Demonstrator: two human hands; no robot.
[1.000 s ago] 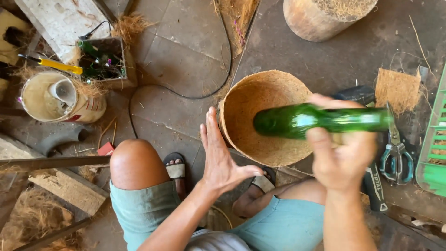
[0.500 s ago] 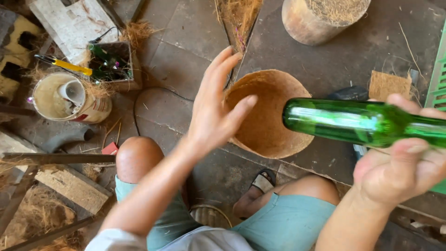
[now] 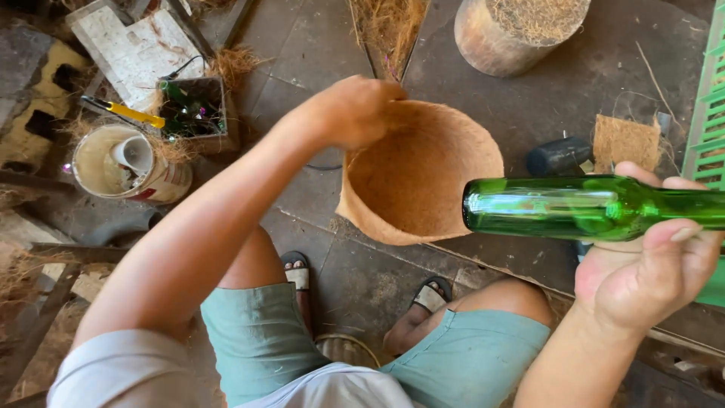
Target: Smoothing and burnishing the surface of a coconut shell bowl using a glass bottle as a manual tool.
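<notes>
Change first: half a second back the left hand [image 3: 355, 112] hovered open, fingers spread, above the coir pot [image 3: 419, 174]; it has since dropped onto the pot's far-left rim and curled round it, grasping the fibre wall, and the pot has tipped so its mouth leans toward the person. The green bottle [image 3: 581, 208] has barely shifted and still lies level.

Far left, a paint-stained bucket [image 3: 124, 166] sits on the floor with a smaller white cup inside it, and a yellow-handled tool [image 3: 124, 113] lies across to the dark box [image 3: 192, 109] of green glass just beside it. Below the pot, sandalled feet [image 3: 298, 276] rest on the paving between the person's knees. Behind the pot stands a round log stump [image 3: 521, 30] topped with loose fibre.

The bottle is held in the air just right of the pot and in front of its rim. Its long axis runs horizontal, base pointing left toward the pot, neck running right into the right hand [image 3: 642, 283], which is clenched around the bottle's narrow end. Past it lie a square fibre mat [image 3: 627, 140] and, at the edge, a green plastic crate [image 3: 706, 113].
</notes>
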